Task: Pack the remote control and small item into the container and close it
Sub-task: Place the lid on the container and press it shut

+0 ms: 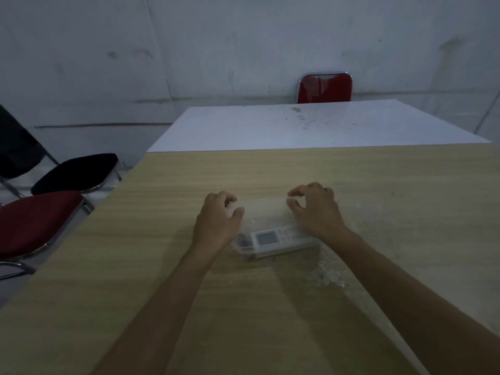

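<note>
A clear plastic container (263, 212) lies on the wooden table (378, 198) between my hands. Inside it lies a white remote control (276, 239) with a grey screen, near the front wall. A small dark item (244, 242) sits at the remote's left end; what it is I cannot tell. My left hand (216, 220) pinches the container's left edge with curled fingers. My right hand (315, 209) pinches its right edge and covers the remote's right end. The container's far part is see-through and hard to make out.
A crumpled piece of clear plastic (328, 276) lies on the table under my right forearm. A white table (297, 125) adjoins at the back, with a red chair (324, 89) behind it. A red chair (35, 220) and a black chair (75, 171) stand at the left.
</note>
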